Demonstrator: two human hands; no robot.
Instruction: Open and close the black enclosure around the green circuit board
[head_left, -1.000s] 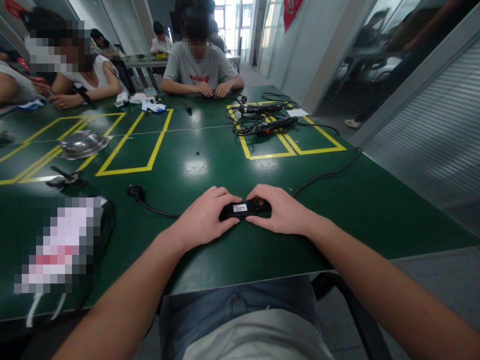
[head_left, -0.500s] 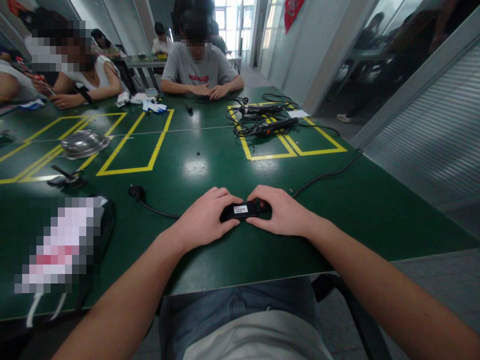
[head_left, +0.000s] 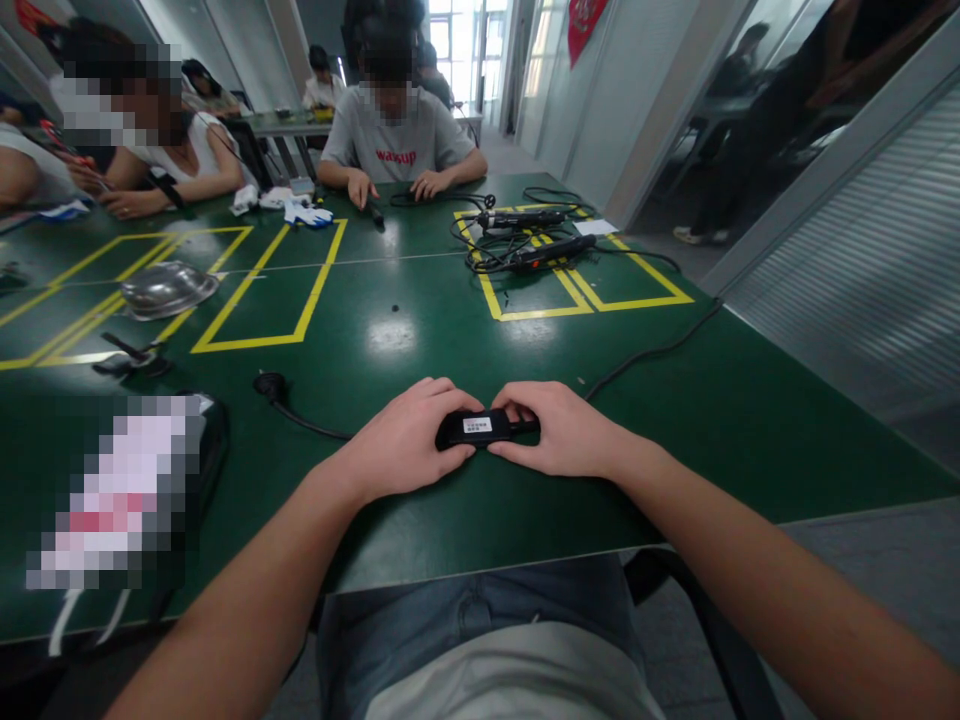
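Note:
A black power adapter (head_left: 487,428) with a small white label lies on the green table close to its front edge, between my two hands. My left hand (head_left: 412,440) is closed around its left end, thumb on the near side and fingers on the far side. At the other end, my right hand (head_left: 559,430) grips it the same way, next to where a cable joins. From behind my left hand a short cord runs to a black plug (head_left: 270,387). Another black cable (head_left: 645,354) leads from behind my right hand to the table's right edge.
A pixelated pouch-like item (head_left: 120,490) lies at left, with a metal bowl (head_left: 169,290) and a dark tool (head_left: 135,357) beyond. Corded black tools (head_left: 551,252) rest in yellow-taped boxes (head_left: 637,303). Across the table (head_left: 360,300) sit several people, near white gloves (head_left: 306,213).
My hands and the adapter have shifted very slightly left and nearer to me. Across the table, a person's hands have parted, one now at a small dark object.

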